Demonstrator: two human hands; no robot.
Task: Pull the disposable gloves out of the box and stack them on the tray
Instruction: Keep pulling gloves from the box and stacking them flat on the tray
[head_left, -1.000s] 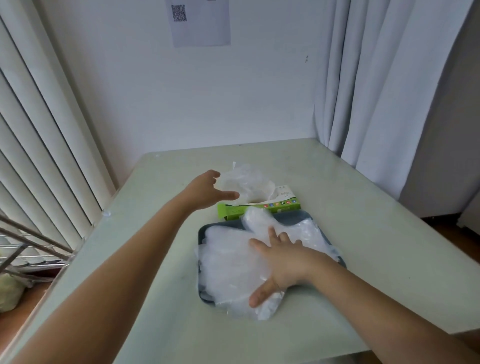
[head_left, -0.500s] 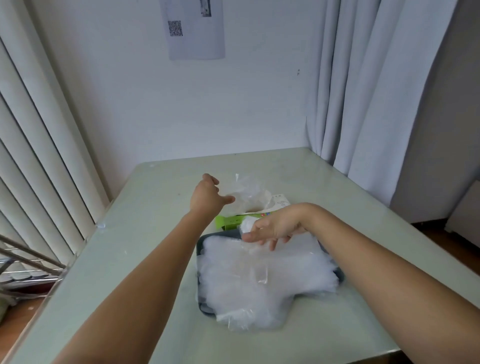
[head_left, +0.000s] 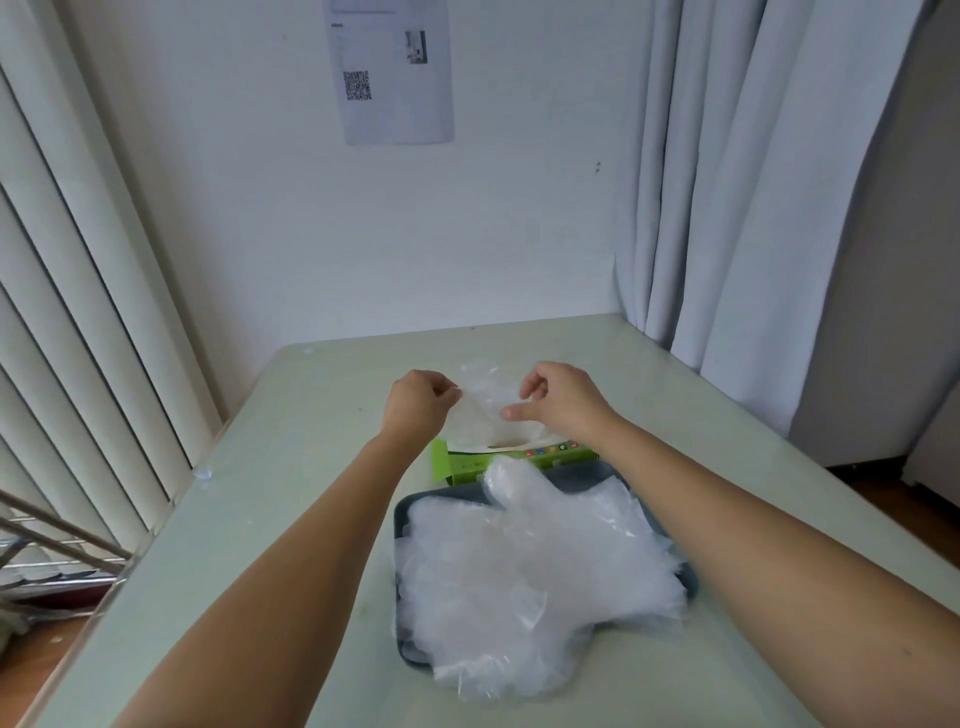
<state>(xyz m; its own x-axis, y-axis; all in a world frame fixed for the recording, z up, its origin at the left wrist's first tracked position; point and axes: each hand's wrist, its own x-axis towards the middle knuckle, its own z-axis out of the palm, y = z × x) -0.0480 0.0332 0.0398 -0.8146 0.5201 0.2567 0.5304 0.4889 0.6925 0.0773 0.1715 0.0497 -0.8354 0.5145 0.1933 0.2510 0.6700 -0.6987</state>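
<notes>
Above the green box (head_left: 467, 464), just beyond the tray (head_left: 681, 574) of stacked gloves (head_left: 519, 571), left hand (head_left: 418, 408) and right hand (head_left: 563, 400) each pinch the protruding glove (head_left: 483, 415). It is probably best drawn straight up, evenly, lest the film tear or drag the box along.

Plain indoor room corner.
Behind the table (head_left: 291, 467), white wall (head_left: 519, 208) with printed sheet (head_left: 395, 104); curtains (head_left: 753, 208) to its right, vertical blinds (head_left: 78, 312) left.

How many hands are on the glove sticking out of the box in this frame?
2. The left hand pinches the glove at its left edge above the green box; the right hand holds its right side. Both are in full view.
</notes>
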